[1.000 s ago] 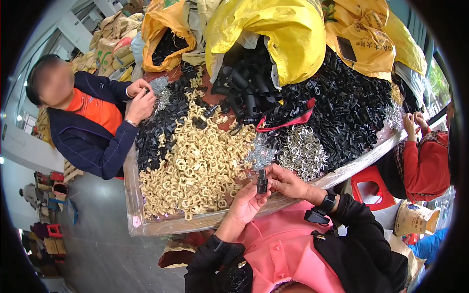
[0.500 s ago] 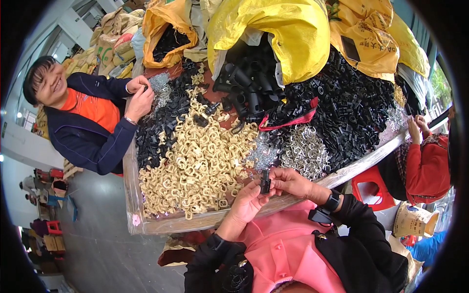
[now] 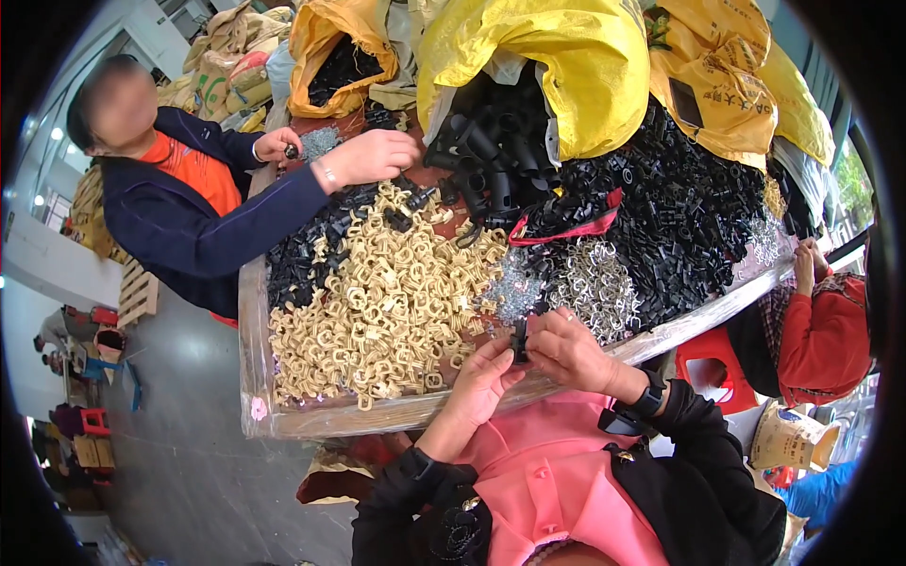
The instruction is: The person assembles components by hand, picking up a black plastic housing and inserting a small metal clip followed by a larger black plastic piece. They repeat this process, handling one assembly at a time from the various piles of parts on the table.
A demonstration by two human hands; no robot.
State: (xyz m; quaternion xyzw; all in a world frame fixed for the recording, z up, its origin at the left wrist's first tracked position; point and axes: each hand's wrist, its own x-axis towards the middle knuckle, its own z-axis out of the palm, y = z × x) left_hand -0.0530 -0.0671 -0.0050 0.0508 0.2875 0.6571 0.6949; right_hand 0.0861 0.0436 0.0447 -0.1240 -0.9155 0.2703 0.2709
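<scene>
Close to the table's near edge, my left hand (image 3: 479,385) grips a small black plastic part (image 3: 518,341) between thumb and fingers. My right hand (image 3: 570,355) is closed against the part's right side, its fingertips pinched together; whether they hold a smaller piece is too small to make out. Just beyond my hands lie a pile of silver curved metal clips (image 3: 593,283) and a heap of tiny silver metal pieces (image 3: 514,291). To the left spreads a big pile of cream-coloured plastic rings (image 3: 387,302).
A wooden rim (image 3: 377,415) edges the table. Black plastic parts (image 3: 679,217) cover its right side, below a yellow sack (image 3: 566,57) spilling black tubes (image 3: 481,160). A co-worker (image 3: 198,198) reaches in from the left; another person in red (image 3: 826,330) sits at right.
My right hand has shifted its grip, fingers now raised at the black part's upper right. The left co-worker's one hand has reached out across the table toward the black and cream pieces.
</scene>
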